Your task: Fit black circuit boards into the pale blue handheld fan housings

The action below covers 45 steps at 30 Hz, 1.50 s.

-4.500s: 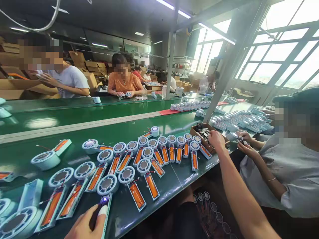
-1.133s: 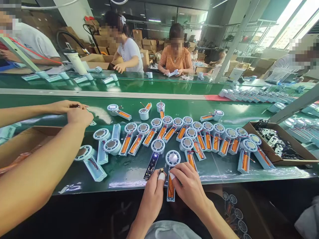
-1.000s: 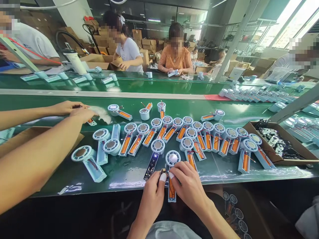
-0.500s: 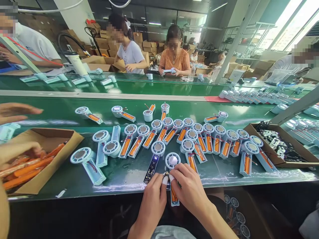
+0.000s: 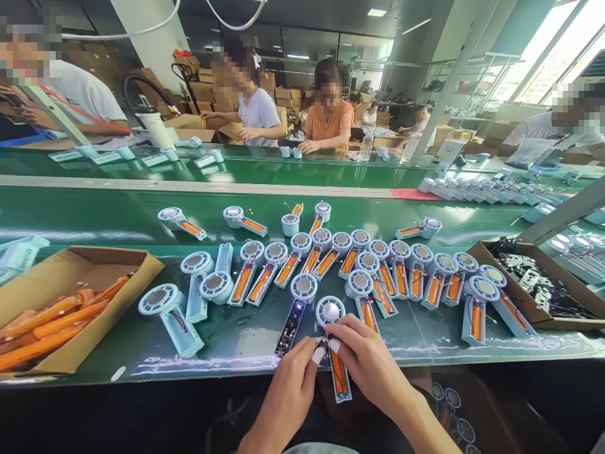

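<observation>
Both hands meet at the bench's front edge over a light-blue device with a round head and an orange battery in its handle. My left hand pinches something small near the device's neck; it is too small to name. Beside it, my right hand is closed with thumb and fingers at the same spot, and what it grips is hidden. White covers sit on both thumbs. Just left of the hands lies another device with a dark circuit board on its handle.
Several light-blue devices with orange batteries spread over the green bench. A carton of orange battery packs stands left, a carton of dark parts right. People sit across the belt.
The view has shifted slightly. A neighbour's hands at the left have gone from the carton. My hands stay together at the device, whose orange handle shows more. The person in orange has lowered an object.
</observation>
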### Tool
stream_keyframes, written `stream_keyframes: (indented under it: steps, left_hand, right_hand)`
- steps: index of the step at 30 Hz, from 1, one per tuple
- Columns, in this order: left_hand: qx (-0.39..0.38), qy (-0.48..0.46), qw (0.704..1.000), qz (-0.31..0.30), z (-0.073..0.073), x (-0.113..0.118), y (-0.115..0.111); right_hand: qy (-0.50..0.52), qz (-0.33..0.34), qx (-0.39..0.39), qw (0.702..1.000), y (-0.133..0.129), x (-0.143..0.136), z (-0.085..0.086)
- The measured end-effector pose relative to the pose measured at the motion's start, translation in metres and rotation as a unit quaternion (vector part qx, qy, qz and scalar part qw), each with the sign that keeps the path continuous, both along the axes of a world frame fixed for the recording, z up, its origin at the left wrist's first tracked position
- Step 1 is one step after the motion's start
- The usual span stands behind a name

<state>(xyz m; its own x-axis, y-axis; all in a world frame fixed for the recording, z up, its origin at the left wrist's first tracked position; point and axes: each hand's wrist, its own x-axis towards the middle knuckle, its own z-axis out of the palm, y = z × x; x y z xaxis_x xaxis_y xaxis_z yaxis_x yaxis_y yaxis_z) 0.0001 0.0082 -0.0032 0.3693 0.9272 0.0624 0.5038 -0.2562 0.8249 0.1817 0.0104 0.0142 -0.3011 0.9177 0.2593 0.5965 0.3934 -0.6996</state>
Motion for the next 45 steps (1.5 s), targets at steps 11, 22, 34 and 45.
stream_keyframes:
  steps: [11,22,34,45]
  left_hand:
    - [0.021,0.017,0.999,-0.022,0.010,-0.002,0.001]
    - [-0.049,0.023,0.994,0.095,-0.024,-0.004,-0.017]
    - [-0.034,-0.051,0.980,0.190,-0.031,0.002,-0.024]
    - [-0.061,-0.063,0.987,0.136,-0.001,0.003,-0.021]
  right_hand:
    - [0.010,0.007,0.016,1.000,0.000,0.001,-0.005]
    - [0.090,-0.100,-0.119,0.984,-0.020,0.028,0.004]
    - [0.312,-0.091,-0.215,0.921,0.000,-0.003,-0.001]
    - [0.186,-0.030,-0.137,0.972,-0.004,-0.004,0.004]
